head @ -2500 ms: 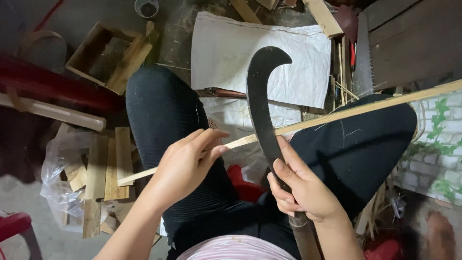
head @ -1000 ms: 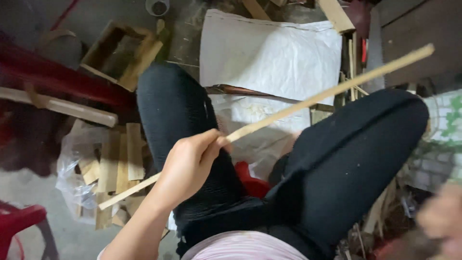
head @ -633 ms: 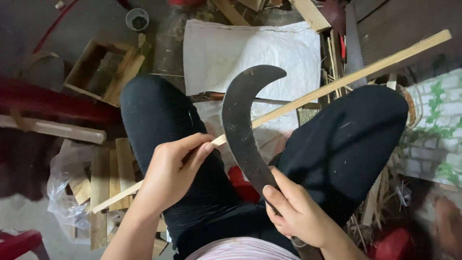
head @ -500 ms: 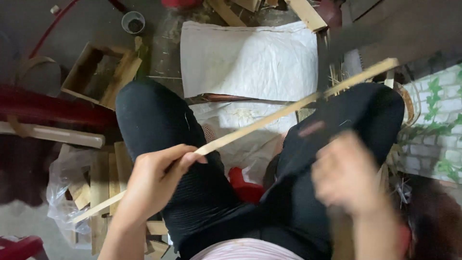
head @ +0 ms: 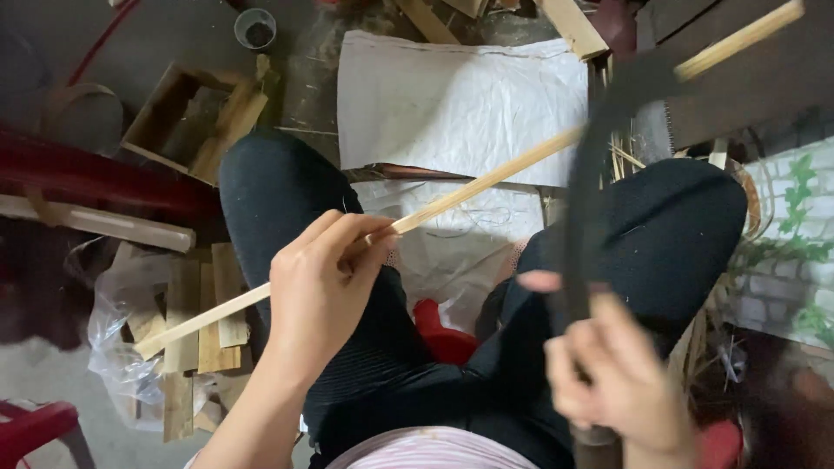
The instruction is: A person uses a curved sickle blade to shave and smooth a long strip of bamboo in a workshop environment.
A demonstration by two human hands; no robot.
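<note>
Scrap-littered workshop floor point(head: 174, 35) lies below black-trousered knees; the left hand point(head: 323, 276) pinches a long pale bamboo strip point(head: 486, 178) slanting far-right, while the right hand point(head: 618, 382), empty-looking half a second ago, now grips a blurred dark curved blade point(head: 580, 208) swung back against the strip.

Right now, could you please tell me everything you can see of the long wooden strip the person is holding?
The wooden strip is a long, thin, pale slat of straight, flat-sided split wood. It runs slantwise from lower left, above a pile of short wood pieces, to the upper right corner. The left hand grips it nearer its lower end, fingers wrapped around it, above the person's dark-trousered knee. A dark curved blade, motion-blurred and held by the right hand, crosses it further up; whether they touch is unclear.
</note>
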